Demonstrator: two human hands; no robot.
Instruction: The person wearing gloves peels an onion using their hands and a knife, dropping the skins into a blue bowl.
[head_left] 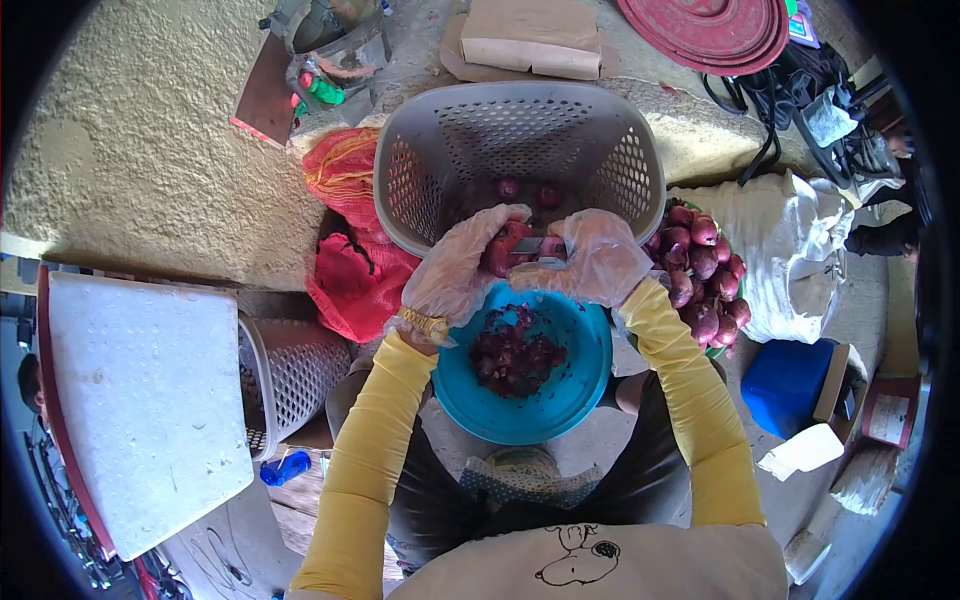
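Note:
My left hand [455, 265], in a clear plastic glove, is closed round a red onion [503, 247]. My right hand [600, 255], gloved as well, grips a small knife [527, 245] whose blade lies against that onion. A reddish piece shows at the fingers of my right hand; I cannot tell whether it is onion or peel. Both hands are over the gap between the grey basket [520, 97] and the blue basin [593, 375]. Dark red peelings [515, 355] lie in the basin. Two onions [508, 188] show inside the basket.
On the right, many red onions [703, 262] are heaped beside a white sack [790, 260]. A red mesh bag [360, 270] lies left of the basket. Further left are another basket [305, 375] and a white board [150, 390]. A blue container [787, 385] stands at the right.

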